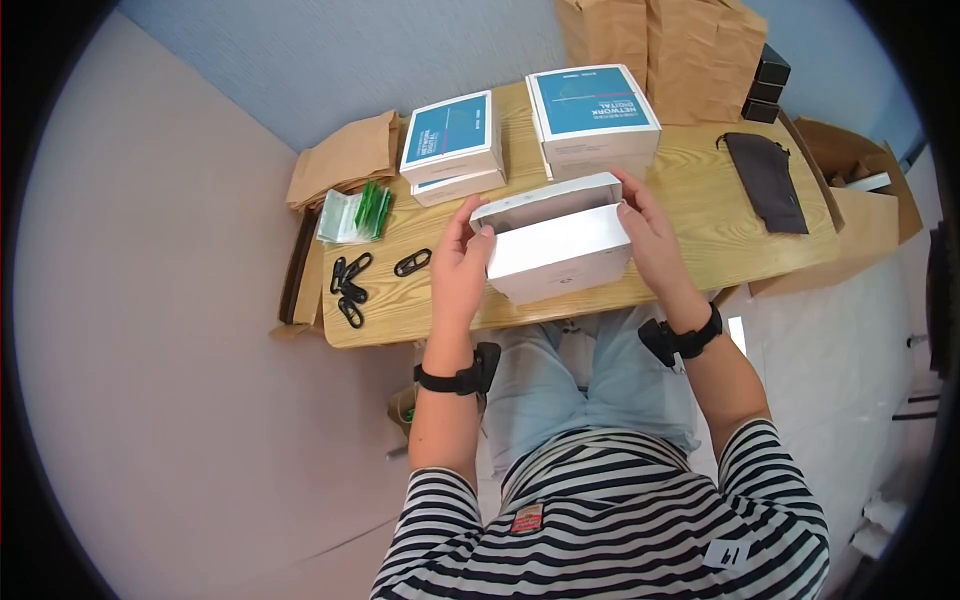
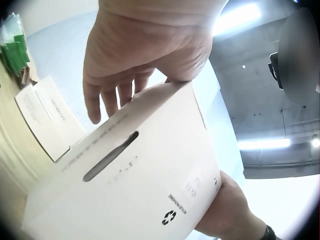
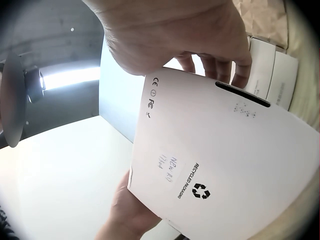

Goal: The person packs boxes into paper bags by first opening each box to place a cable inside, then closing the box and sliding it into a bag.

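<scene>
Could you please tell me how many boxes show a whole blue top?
2: one blue-topped box left of centre, and a second blue-topped box to its right, both beyond the held white box. Tops underneath may be hidden.

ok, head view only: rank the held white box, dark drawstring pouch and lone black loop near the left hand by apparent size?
1. white box
2. dark drawstring pouch
3. lone black loop

Image size only; the box is raised, probably nearer the camera.
</scene>
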A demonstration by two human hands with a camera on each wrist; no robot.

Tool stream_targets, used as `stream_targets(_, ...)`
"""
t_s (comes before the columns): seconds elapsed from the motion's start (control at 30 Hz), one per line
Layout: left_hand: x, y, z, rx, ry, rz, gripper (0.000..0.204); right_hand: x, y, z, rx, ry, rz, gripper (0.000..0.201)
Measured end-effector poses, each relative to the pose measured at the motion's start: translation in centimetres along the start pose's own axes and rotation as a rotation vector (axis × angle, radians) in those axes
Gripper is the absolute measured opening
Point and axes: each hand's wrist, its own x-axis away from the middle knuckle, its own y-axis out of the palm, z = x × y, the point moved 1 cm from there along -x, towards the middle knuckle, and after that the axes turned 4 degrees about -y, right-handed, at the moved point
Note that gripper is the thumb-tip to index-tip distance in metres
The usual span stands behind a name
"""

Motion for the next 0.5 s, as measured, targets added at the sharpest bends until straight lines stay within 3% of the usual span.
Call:
stream_targets(0.1, -0.1, 0.0, 0.9, -0.119, -0.063, 0.021, 0.043, 0.1, 0.0, 0.1, -0.017, -0.032, -0.001, 0.044)
stream_targets(0.3, -0.3, -0.2, 2.3, -0.287, -0.036, 0.038, 0.042, -0.1, 0.0, 0.8, 0.098, -0.087, 0.035, 0.045)
stream_targets(0.33, -0.5, -0.3, 2.3, -0.289, -0.039, 0.041, 0.042, -0.1, 0.0, 0.8, 0.111, -0.089, 0.045, 0.045)
stream_targets(0.4, -1.0, -0.7, 2.2, 0.143, -0.119, 0.024, 0.041, -0.2, -0.1, 0.9, 0.121, -0.09, 0.055, 0.045)
stream_targets(0.5, -1.1, -0.9, 1.4, -0.082, 0.023, -0.054, 0.042, -0.3, 0.1, 1.0, 0.17, -0.108, 0.083, 0.046)
